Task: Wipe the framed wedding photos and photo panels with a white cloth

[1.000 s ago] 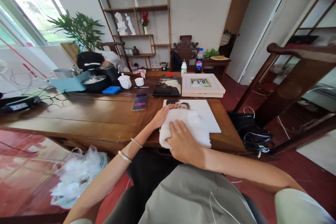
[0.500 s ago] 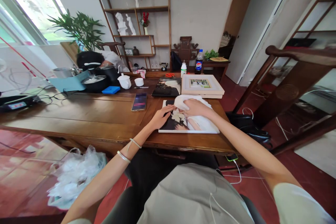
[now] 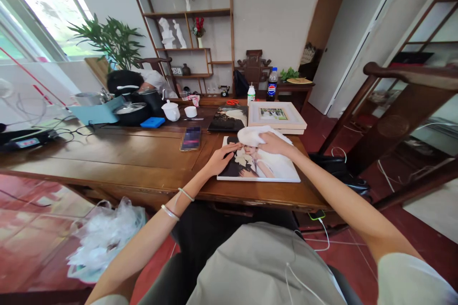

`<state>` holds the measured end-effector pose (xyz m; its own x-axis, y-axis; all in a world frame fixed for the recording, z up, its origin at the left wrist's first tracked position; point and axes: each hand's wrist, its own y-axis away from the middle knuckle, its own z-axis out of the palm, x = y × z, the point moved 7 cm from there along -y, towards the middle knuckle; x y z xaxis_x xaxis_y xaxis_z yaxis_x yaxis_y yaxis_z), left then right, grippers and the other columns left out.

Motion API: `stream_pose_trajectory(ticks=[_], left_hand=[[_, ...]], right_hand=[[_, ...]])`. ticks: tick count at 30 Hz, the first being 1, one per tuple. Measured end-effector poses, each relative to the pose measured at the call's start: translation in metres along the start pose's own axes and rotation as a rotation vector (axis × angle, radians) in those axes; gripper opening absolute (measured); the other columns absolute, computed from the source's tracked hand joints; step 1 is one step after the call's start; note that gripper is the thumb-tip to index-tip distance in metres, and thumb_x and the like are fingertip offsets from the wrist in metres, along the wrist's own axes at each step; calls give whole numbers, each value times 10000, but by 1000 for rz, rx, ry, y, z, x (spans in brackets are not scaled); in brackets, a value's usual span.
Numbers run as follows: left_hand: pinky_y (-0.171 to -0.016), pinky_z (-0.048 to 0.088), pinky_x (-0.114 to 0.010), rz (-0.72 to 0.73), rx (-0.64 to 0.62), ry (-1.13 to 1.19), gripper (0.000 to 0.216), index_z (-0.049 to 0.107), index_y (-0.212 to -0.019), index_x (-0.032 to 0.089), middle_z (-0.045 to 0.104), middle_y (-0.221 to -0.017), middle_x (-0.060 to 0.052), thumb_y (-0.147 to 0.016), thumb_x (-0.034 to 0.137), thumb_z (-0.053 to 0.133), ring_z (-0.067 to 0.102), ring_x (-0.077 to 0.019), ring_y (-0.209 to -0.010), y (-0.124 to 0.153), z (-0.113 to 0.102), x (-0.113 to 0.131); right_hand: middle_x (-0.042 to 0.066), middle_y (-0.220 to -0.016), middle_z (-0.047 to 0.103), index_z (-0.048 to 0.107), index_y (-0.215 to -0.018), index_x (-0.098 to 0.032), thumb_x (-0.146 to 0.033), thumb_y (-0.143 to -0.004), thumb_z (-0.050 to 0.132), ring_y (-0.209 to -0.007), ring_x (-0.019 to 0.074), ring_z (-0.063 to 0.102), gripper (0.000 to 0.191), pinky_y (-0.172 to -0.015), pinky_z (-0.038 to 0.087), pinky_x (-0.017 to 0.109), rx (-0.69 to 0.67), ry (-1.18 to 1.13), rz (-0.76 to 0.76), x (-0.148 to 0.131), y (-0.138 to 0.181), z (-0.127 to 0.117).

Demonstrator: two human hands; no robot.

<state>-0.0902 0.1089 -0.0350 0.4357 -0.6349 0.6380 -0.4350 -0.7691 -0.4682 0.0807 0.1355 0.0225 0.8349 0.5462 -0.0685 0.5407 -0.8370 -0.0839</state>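
Observation:
A photo album (image 3: 265, 171) with a printed picture on its cover lies flat near the table's front edge. My left hand (image 3: 219, 159) rests on the album's left part, its fingers stretched out flat. My right hand (image 3: 275, 145) grips a white cloth (image 3: 250, 136) and presses it on the upper part of the cover. The cloth hides the album's far edge. Just behind lies a second dark album (image 3: 228, 119), and beside that a white picture frame (image 3: 296, 116) sits on top of a flat box.
A phone (image 3: 191, 138) lies left of the album. Farther back are a white teapot (image 3: 171, 110), a cup (image 3: 191, 112), a blue box (image 3: 152, 122), a small white bottle (image 3: 251, 94) and a cola bottle (image 3: 272, 86). A wooden chair (image 3: 393, 124) stands at right.
My right hand has slid slightly to the right with the cloth, and more of the picture on the cover shows. My left hand stays in place on the album.

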Motion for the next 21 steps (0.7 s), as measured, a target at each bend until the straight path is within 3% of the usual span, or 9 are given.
stream_pose_trajectory(ticks=[4,6,8,11,15,18,21], left_hand=[[-1145,279,-428,-9,-7,-3,384,604,-1240,216,563,-1331,-25,-912,278,415,419,-205,-1326,0,0,-1],[-1145,278,-430,-10,-9,-2,387,601,-1245,213,557,-1338,-26,-915,283,413,411,-206,-1332,0,0,-2],[-1146,277,-425,-6,-5,-3,392,598,-1250,206,555,-1339,-29,-916,287,409,410,-205,-1332,0,0,-2],[-1146,281,-422,-4,-4,-7,387,602,-1246,223,567,-1325,-15,-913,286,416,422,-203,-1324,0,0,-1],[-1146,280,-426,-1,-5,2,386,600,-1248,230,566,-1327,-11,-915,295,417,423,-209,-1323,0,0,0],[-1149,275,-421,13,-6,-1,392,593,-1256,220,558,-1336,-18,-920,302,408,420,-208,-1326,0,0,0],[-1147,277,-424,11,-3,-4,389,599,-1248,214,559,-1336,-24,-919,300,409,421,-209,-1325,0,0,-1]], right_hand=[[195,-1049,666,619,-980,-60,-204,-861,443,-976,280,598,257,-788,410,306,31,35,136,45,38,2],[188,-1014,669,629,-944,-77,-219,-861,449,-959,283,595,243,-776,406,309,43,75,187,51,57,2],[176,-976,669,640,-907,-95,-210,-849,460,-938,281,595,221,-775,401,312,36,114,178,39,75,3],[161,-958,660,654,-835,-123,-162,-802,474,-910,272,598,186,-786,403,323,10,122,75,-1,106,5],[162,-1174,614,674,-832,-137,-83,-712,484,-1054,280,571,231,-877,395,332,-10,68,-96,-54,136,2],[155,-1149,626,680,-859,-137,-99,-718,492,-1042,280,580,239,-872,403,334,-14,73,-106,-60,129,2],[171,-1104,633,673,-907,-116,-147,-788,467,-1003,280,592,240,-842,411,332,27,116,-63,-40,99,3]])
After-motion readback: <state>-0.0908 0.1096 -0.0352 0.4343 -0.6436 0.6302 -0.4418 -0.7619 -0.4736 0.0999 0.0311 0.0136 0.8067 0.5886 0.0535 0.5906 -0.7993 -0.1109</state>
